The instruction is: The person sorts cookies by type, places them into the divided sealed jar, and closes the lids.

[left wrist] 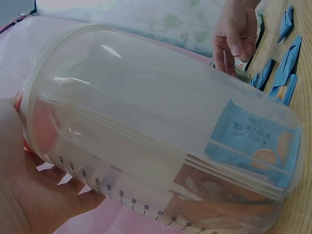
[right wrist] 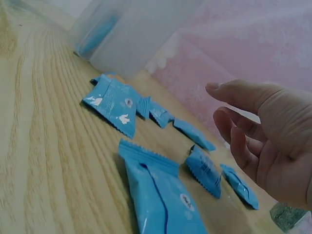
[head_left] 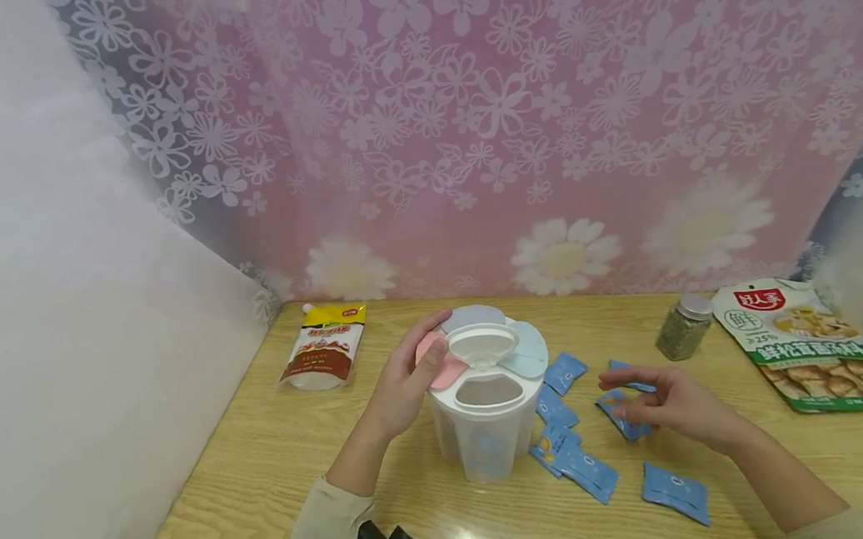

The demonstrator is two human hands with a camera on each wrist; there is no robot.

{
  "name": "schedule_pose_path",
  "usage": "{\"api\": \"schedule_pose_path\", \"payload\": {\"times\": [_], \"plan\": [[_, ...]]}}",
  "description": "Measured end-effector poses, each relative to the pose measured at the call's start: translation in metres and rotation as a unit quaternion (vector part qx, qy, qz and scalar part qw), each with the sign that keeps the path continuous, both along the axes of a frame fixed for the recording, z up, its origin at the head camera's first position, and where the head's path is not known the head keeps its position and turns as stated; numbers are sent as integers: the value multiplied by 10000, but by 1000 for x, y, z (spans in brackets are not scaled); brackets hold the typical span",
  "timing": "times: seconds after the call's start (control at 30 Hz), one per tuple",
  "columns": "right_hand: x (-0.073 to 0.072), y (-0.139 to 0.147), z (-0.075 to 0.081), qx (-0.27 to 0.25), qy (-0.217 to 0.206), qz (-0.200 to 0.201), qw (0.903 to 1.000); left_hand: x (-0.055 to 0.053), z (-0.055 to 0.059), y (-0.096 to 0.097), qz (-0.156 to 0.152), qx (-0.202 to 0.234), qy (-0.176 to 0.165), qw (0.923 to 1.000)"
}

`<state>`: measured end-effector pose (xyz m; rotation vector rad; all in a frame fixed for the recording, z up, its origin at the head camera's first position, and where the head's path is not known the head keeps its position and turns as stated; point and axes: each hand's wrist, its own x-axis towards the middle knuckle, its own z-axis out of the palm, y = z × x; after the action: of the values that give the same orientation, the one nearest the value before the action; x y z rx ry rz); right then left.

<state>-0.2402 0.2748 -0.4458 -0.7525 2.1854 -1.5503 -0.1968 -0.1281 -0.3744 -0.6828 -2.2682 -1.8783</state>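
Loading appears to be in hand: one blue packet (left wrist: 256, 141) lies low inside the clear container (head_left: 487, 449), its white flap (head_left: 483, 345) raised, with other blue packets (head_left: 674, 493) loose to the container's right. Left hand (head_left: 409, 380) grips the container's top, thumb on the pink flap (head_left: 448, 373); right hand (head_left: 670, 407) hovers right of the container, over the loose packets, thumb and fingertips apart, nothing held. Next move likely calls for pinching one packet and bringing it above the container's opening (head_left: 489, 391)

The left grip (left wrist: 31, 197) holds a translucent container (left wrist: 122, 83) enclosing a blue packet (left wrist: 246, 134).
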Motion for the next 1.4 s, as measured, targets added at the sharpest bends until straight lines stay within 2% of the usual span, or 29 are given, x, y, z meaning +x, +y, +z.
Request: {"api": "schedule_pose_path", "payload": {"times": [0.17, 0.43, 0.63, 0.83, 1.1, 1.23, 1.4], "plan": [[0, 6, -12, 262, -85, -37, 9996, -1, 0, 2, -27, -21, -22, 10000], [-1, 10, -24, 217, -93, -186, 9995, 2, 2, 2, 6, -66, -125, 9999], [-3, 12, -32, 160, -9, -331, 9993, 2, 2, 1, 25, -64, -56, 10000], [-3, 12, -33, 181, 110, -488, 9986, 1, 2, 2, -23, -11, 20, 10000], [-5, 10, -31, 976, 228, -1019, 9897, -3, 0, 1, -78, 35, 84, 9999], [-6, 11, -26, 1131, 99, -1056, 9879, -3, 0, 1, -88, 68, 74, 9999], [-5, 12, -20, 820, -345, -839, 9925, -1, 0, 1, -26, 75, 20, 10000]]}}
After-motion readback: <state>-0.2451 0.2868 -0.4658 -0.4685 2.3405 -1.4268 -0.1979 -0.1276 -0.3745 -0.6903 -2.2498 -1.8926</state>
